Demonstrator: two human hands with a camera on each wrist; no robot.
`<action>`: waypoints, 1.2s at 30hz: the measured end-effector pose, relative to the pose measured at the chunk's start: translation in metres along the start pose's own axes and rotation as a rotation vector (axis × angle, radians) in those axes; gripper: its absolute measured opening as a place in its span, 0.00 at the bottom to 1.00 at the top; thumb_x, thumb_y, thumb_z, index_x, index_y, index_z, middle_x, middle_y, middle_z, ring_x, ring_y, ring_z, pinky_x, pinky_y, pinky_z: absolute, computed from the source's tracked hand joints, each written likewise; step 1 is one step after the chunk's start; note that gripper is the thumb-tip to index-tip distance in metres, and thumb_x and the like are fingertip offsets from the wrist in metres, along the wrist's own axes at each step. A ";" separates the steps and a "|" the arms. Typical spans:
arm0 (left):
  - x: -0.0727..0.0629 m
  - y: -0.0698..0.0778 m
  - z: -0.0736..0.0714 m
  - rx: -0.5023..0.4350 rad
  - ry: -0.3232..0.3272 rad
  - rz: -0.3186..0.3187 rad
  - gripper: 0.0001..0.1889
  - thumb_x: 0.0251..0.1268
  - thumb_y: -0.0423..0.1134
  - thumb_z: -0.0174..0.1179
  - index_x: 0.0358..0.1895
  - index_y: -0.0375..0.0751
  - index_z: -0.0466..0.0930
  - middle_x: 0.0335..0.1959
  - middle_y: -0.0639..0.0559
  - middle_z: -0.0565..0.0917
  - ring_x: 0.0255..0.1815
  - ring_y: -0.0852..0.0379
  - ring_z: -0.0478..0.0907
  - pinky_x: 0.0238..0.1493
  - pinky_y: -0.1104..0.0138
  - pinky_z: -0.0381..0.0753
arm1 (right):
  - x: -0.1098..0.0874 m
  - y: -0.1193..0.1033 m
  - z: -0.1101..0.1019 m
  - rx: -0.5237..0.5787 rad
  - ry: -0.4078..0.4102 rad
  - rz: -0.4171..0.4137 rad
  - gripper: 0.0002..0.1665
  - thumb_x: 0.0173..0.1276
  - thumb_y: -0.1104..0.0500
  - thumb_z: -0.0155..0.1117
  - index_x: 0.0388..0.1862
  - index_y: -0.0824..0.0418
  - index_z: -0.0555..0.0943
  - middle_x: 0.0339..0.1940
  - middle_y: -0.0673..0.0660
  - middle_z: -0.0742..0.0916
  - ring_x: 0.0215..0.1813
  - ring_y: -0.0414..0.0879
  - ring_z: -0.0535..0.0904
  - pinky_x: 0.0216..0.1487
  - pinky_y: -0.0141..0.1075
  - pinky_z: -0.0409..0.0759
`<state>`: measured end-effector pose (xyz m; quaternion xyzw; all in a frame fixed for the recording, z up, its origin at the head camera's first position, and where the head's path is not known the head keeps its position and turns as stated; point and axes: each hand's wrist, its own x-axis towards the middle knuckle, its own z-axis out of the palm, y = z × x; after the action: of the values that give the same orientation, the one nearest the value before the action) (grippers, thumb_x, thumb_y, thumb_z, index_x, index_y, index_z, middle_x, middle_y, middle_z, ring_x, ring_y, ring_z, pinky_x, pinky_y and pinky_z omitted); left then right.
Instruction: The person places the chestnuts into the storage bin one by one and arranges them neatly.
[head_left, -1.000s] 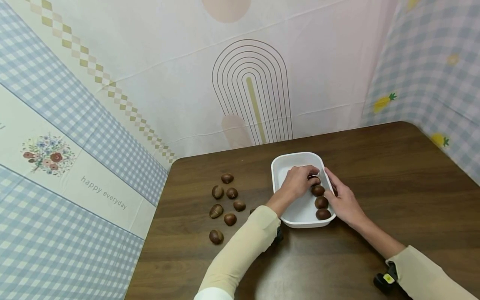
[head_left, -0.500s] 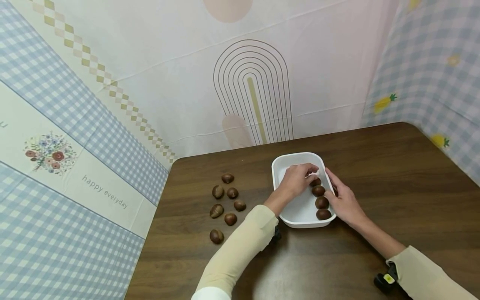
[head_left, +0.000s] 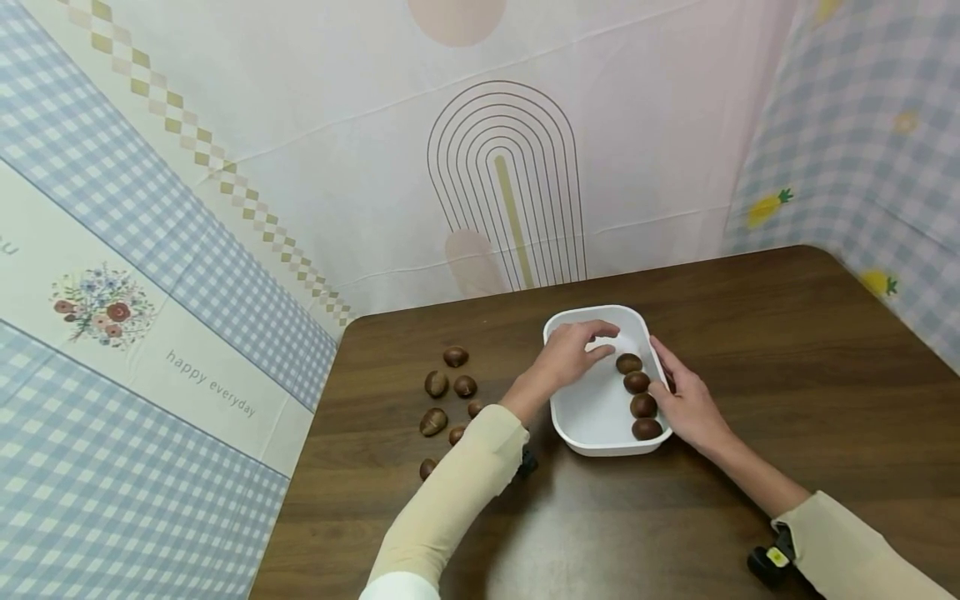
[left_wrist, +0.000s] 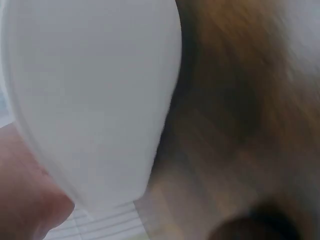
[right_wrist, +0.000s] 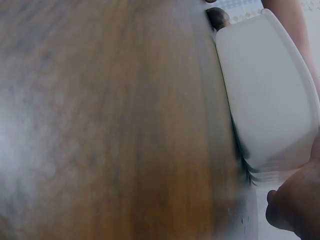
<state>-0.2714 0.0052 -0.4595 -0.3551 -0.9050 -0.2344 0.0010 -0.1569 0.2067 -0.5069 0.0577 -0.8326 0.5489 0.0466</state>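
"What's nearest?"

"The left sleeve (head_left: 457, 483), rising from bottom centre, and the right sleeve (head_left: 862, 542), in the lower right corner. The brown table (head_left: 600, 542) spreads beneath them."

"Who has hold of what?"

"The right hand (head_left: 690, 404), right of centre, grips the right side of a white tray (head_left: 597, 417), thumb over its rim. The left hand (head_left: 566, 353) is over the tray's left part, thumb and fingers spread apart, holding nothing."

"And inside?"

"Four chestnuts (head_left: 642, 406) in a row along the right wall, each close to the next. Seven loose chestnuts (head_left: 432, 422) show on the table, left of centre, some partly behind the left sleeve."

"Farthest back?"

"A pale cloth (head_left: 360, 100) printed with a line-drawn arch, at the top."
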 end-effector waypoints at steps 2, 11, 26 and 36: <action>-0.003 -0.004 -0.005 -0.015 0.005 0.017 0.17 0.78 0.42 0.66 0.64 0.45 0.86 0.62 0.56 0.87 0.59 0.57 0.85 0.59 0.77 0.77 | 0.000 0.000 0.000 0.009 -0.004 -0.003 0.43 0.79 0.67 0.50 0.89 0.56 0.52 0.81 0.72 0.69 0.72 0.65 0.71 0.53 0.16 0.65; -0.016 -0.026 -0.027 -0.057 0.020 0.023 0.17 0.80 0.42 0.65 0.65 0.44 0.86 0.63 0.57 0.87 0.63 0.61 0.82 0.62 0.71 0.78 | -0.001 -0.001 -0.002 0.010 -0.017 0.013 0.42 0.81 0.66 0.50 0.90 0.55 0.51 0.82 0.71 0.67 0.74 0.65 0.70 0.54 0.18 0.67; -0.048 -0.074 -0.070 -0.171 0.115 -0.065 0.17 0.79 0.41 0.64 0.66 0.44 0.84 0.62 0.52 0.87 0.65 0.48 0.82 0.65 0.54 0.81 | 0.000 0.001 0.000 0.051 -0.020 -0.007 0.42 0.82 0.67 0.51 0.90 0.54 0.51 0.83 0.69 0.66 0.74 0.66 0.68 0.52 0.15 0.65; -0.074 -0.107 -0.083 -0.186 0.177 -0.145 0.19 0.76 0.41 0.67 0.65 0.44 0.84 0.63 0.49 0.86 0.67 0.47 0.81 0.67 0.49 0.80 | -0.001 0.000 0.000 0.049 -0.021 0.000 0.42 0.82 0.67 0.51 0.90 0.54 0.51 0.83 0.69 0.66 0.74 0.65 0.68 0.52 0.15 0.65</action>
<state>-0.2984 -0.1456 -0.4428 -0.2652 -0.8990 -0.3471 0.0309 -0.1562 0.2064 -0.5075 0.0645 -0.8193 0.5686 0.0362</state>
